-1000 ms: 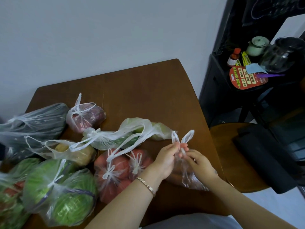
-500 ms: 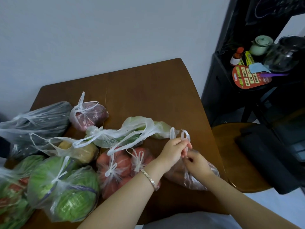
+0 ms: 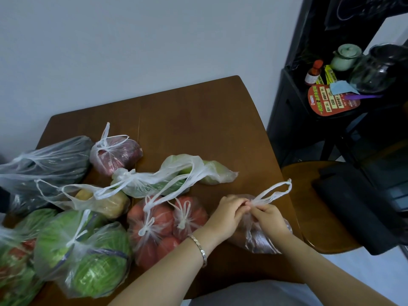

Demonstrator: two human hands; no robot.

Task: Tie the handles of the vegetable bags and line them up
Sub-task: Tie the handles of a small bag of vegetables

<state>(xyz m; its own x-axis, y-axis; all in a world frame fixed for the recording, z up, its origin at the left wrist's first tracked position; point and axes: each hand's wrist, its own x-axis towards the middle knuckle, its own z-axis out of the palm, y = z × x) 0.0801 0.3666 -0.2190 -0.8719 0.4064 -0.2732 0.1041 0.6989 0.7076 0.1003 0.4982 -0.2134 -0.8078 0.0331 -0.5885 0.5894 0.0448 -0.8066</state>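
A small clear bag (image 3: 262,239) with something reddish inside lies near the table's right front edge. My left hand (image 3: 229,212) and my right hand (image 3: 268,218) meet above it, both pinching its twisted white handles (image 3: 274,192), whose loop sticks out up and to the right. Left of my hands sit two knotted bags of tomatoes (image 3: 163,224). Further left lie cabbage bags (image 3: 88,255), a potato bag (image 3: 106,203), a bag of pale green vegetables (image 3: 176,175), a purple onion bag (image 3: 117,154) and a dark bag (image 3: 44,164).
The brown wooden table (image 3: 187,124) stands against a white wall. A round wooden stool (image 3: 309,208) with a black bag (image 3: 362,206) on it stands to the right. Behind it a black shelf (image 3: 293,102) carries a bottle, a jar and a glass pot.
The handle loops stood upright between my hands before. Now the handles are pulled out to the right as one long loop, and both hands have dropped closer to the bag.
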